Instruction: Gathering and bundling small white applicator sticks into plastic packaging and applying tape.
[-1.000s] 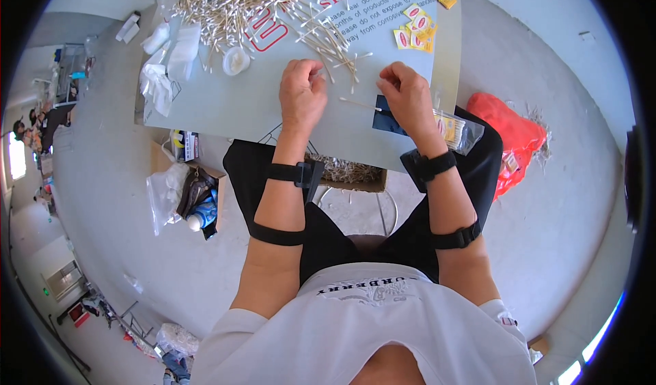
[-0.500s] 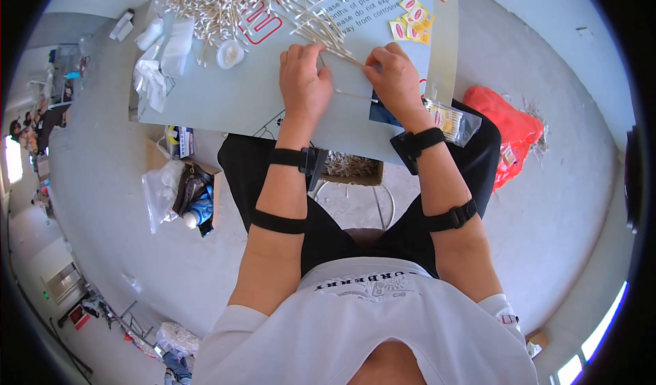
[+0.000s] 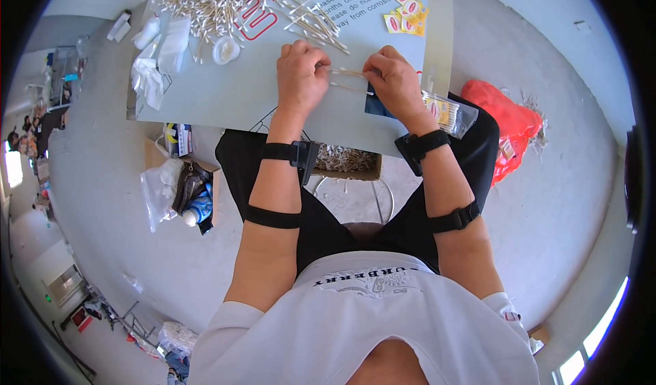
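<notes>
My right hand [image 3: 395,83] is pinched over the table, with a thin cotton swab [image 3: 351,73] reaching from its fingertips toward the left. My left hand [image 3: 301,77] faces it, fingers curled and thumb against the forefinger. Whatever that hand pinches is too small to make out, though the swab's left end comes close to its fingertips. Just below, a second cotton swab [image 3: 350,88] lies between the hands, its right end near a dark blue patch [image 3: 380,105]. Beyond my hands spreads a big heap of loose cotton swabs [image 3: 219,6], with stray ones [image 3: 318,26] at its right side.
Yellow-and-white packets [image 3: 410,16] lie at the table's far right. A small round tub [image 3: 225,50] and white plastic pieces [image 3: 174,43] are at the left. A clear bag of swabs [image 3: 447,114] overhangs the near right edge. A red bag [image 3: 502,129] stands on the floor.
My right hand has drawn a swab away from the stray ones, nearer to me. My left hand's fingers have curled in from a looser spread.
</notes>
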### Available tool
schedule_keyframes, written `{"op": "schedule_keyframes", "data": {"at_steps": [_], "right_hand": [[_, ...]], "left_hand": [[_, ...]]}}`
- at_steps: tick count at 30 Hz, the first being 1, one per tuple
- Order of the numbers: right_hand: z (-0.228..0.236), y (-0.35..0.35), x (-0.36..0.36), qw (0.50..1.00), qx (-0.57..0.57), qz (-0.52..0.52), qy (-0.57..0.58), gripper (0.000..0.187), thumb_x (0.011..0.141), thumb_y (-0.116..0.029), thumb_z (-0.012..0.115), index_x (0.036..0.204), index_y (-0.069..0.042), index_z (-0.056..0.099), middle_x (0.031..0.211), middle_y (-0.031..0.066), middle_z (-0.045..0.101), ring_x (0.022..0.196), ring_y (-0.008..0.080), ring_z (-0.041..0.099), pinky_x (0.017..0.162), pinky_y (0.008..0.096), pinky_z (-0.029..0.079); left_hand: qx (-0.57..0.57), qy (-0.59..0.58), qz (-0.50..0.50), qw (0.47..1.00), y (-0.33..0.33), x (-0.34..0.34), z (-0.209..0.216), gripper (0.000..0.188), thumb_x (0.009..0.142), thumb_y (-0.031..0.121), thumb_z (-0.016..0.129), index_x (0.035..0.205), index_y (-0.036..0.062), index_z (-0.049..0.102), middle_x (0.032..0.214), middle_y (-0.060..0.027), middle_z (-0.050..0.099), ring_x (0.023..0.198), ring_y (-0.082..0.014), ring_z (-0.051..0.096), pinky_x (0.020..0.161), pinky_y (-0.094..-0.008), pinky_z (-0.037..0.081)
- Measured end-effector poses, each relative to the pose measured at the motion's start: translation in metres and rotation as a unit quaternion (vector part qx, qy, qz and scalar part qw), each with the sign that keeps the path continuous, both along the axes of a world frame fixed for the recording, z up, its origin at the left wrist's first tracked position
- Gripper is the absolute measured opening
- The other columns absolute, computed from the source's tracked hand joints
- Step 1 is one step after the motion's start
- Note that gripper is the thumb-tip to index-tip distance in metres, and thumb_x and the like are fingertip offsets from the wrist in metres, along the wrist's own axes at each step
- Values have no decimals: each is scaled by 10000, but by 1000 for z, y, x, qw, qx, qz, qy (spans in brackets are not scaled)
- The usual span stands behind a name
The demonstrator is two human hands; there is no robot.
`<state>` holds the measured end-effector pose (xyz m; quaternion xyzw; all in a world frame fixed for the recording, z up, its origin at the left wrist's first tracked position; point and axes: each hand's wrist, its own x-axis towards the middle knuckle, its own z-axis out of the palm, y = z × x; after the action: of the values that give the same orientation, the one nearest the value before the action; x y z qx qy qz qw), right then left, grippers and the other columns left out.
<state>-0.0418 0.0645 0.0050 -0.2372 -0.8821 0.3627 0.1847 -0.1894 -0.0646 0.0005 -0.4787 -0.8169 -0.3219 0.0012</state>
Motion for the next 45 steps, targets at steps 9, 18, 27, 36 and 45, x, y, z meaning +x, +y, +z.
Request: {"op": "schedule_keyframes", "data": {"at_steps": [9,18,27,36,45], "right_hand": [[8,-4,0,1000,2,13,-24,110,745,-156,708,798,-83,646,844,102,557,768,312,608,685,413,491],[7,-5,-5,999,17,9,-30,127,744,-155,699,867,-125,687,831,105,564,767,318,613,679,407,498],[-8,21,-25,998,55,-24,-10,155,761,-80,652,916,-83,657,817,99,580,769,284,613,683,371,491],[-7,32,-32,999,26,-19,4,137,758,-68,592,888,-60,636,845,135,643,824,343,621,714,417,498],[5,21,-10,998,-51,-29,3,110,731,-79,647,835,-50,665,802,141,625,776,333,617,707,399,496]], "left_hand": [[-123,-2,161,979,11,3,16,106,744,138,633,747,34,613,811,-120,612,852,-324,555,741,-439,464],[-116,71,79,988,16,-11,8,57,729,28,594,787,25,594,863,-136,614,865,-336,565,734,-460,465],[-77,67,55,993,6,-7,3,152,701,-53,587,803,59,571,830,-94,578,848,-322,543,713,-425,444],[-2,-21,-40,999,8,0,9,200,717,-60,608,856,83,595,820,-78,559,871,-299,551,745,-410,462],[-32,31,-43,998,15,-17,13,194,708,-37,673,852,85,627,872,-76,544,904,-289,543,763,-383,473]]}}
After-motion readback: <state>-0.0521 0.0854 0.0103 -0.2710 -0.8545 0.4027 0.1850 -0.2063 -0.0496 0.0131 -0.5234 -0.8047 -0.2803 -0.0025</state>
